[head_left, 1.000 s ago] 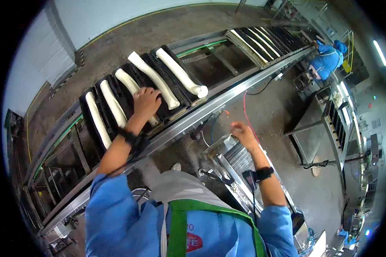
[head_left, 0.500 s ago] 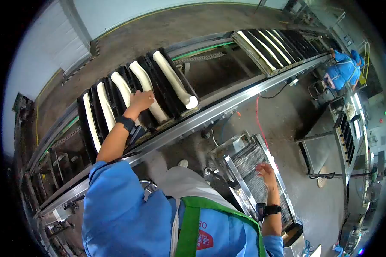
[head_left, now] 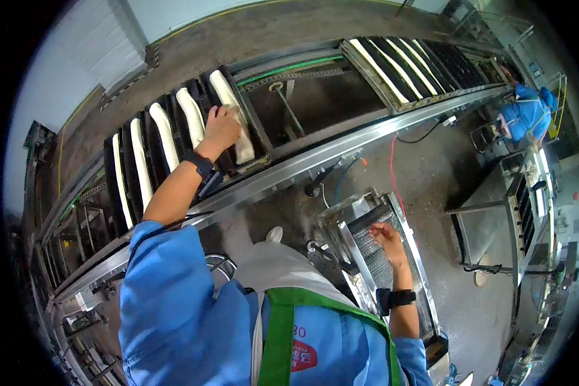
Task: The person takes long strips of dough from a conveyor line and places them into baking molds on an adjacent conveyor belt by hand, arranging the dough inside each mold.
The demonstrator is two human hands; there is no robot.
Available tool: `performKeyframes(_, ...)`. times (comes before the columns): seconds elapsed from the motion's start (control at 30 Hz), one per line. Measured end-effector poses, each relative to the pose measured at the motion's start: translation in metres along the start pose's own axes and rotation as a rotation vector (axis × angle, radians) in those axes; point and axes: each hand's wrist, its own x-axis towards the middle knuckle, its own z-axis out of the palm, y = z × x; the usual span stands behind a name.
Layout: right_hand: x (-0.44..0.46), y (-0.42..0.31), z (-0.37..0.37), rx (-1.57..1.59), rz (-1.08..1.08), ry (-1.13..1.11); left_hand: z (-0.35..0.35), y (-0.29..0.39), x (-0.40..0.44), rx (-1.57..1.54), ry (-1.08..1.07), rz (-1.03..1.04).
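The left grip [head_left: 220, 130] lies over the middle of one strip of dough [head_left: 223, 89], fingers bent on it; their undersides are hidden, so whether they clasp the dough or merely rest there cannot be told. One end shows beyond the fingers, the other just beside the heel of the grip. The black tray [head_left: 206, 98] holds this dough in its end groove, with four more strips to the grip's left; the wristband [head_left: 199, 166] and forearm hide part of the tray's near edge. The right grip [head_left: 388, 241], well apart, is loosely bent and partly wide above the mesh belt [head_left: 381, 273]; whether it touches the mesh is unclear. Beyond it runs a red hose [head_left: 394, 168]. Farther off, right of the left grip, lies a second tray [head_left: 455, 65] with thinner white strips, and beside it a co-worker [head_left: 526, 117], whose hands are hard to make out.
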Motion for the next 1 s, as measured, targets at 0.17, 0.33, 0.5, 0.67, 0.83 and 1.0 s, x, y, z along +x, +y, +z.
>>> performKeyframes(0.17, -0.02, 0.012, -0.016, -0.023, 0.021, 0.026, 0.02, -0.023, -0.031, -0.181, 0.101, -0.079)
performKeyframes(0.33, -0.034, 0.039, -0.031, -0.003, -0.023, 0.036, 0.025, -0.028, -0.07, -0.241, -0.022, -0.07)
performKeyframes(0.5, -0.053, 0.071, -0.044, -0.335, 0.012, 0.158, 0.007, -0.041, -0.076, -0.112, -0.276, -0.238)
performKeyframes(0.67, -0.123, 0.104, -0.077, -0.938, 0.332, 0.407, -0.009, -0.03, -0.069, -0.193, 0.049, -0.303)
performKeyframes(0.83, -0.214, 0.148, -0.097, -0.989, 0.633, 0.676, -0.018, 0.02, -0.042, -0.31, 0.179, -0.137)
performKeyframes(1.0, -0.235, 0.166, -0.085, -1.018, 0.677, 0.796, -0.015, 0.084, -0.013, -0.416, 0.136, -0.004)
